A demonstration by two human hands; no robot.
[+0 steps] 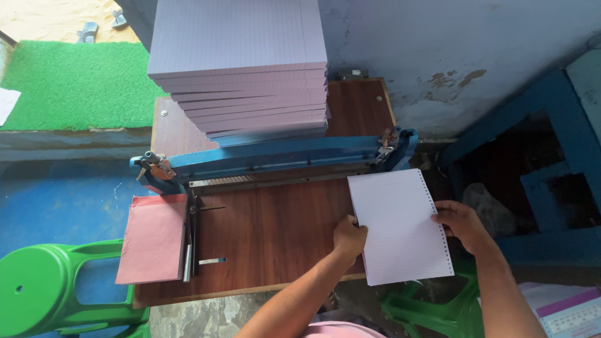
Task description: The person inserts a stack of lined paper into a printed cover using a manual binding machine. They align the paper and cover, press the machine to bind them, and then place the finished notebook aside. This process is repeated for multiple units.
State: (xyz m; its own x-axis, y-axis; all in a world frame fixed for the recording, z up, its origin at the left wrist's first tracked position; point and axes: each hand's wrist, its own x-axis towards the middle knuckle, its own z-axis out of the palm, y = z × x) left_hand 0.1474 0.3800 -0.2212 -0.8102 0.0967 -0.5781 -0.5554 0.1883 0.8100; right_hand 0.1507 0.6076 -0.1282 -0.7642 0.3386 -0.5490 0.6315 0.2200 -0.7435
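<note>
At the right edge of the wooden bench, both hands hold one thin bundle of ruled sheets (400, 226) whose right-hand margin already carries a row of punched holes. The left hand (349, 237) pinches the bundle's left edge, fingers closed over it; the right hand (461, 225) grips the perforated right edge, thumb on top (the fingers beneath are hidden). The bundle lies slanted, partly on the wooden bench (277, 229) and partly hanging past its right edge, just in front of the blue punching machine (280, 162) and not under its bar.

Judging from the holes, this bundle looks finished with its punching and sits clear of the machine. Behind the machine stands a tall stack of lilac ruled paper (241, 56), fanned in separate bundles; whether those bundles are punched cannot be told from this angle, so how much work remains is unclear, though the stack's height suggests a large share either way.

On the bench's left end a pinkish cloth (153, 240) lies beside a metal guide rail (190, 242). A green plastic stool (40, 292) stands lower left, another green stool (437, 313) under the bundle, and a printed sheet (576, 327) lies lower right.
</note>
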